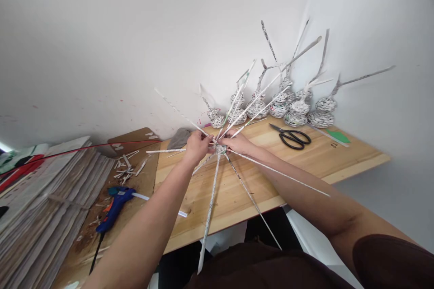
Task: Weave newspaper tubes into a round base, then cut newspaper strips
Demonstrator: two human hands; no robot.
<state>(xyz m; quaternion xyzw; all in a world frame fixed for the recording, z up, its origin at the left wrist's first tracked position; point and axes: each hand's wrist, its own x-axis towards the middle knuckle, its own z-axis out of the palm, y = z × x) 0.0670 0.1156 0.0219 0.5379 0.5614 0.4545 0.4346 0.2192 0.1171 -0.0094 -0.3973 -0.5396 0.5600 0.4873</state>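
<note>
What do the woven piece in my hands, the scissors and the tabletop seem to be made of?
Woven piece: probably rolled newspaper, matte, judging by its print-like specks. Scissors: likely black-finished metal, given the slim dark blades. Tabletop: pale wood or wood-look board, smooth-looking, with visible grain.

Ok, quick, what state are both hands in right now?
Left hand: closed, pinching the woven paper piece near its centre.
Right hand: closed on the same piece from the other side, fingertips partly hidden.

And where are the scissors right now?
In the head view, the black scissors lie on the wooden tabletop, right of the right hand and in front of the woven paper shapes.
</note>
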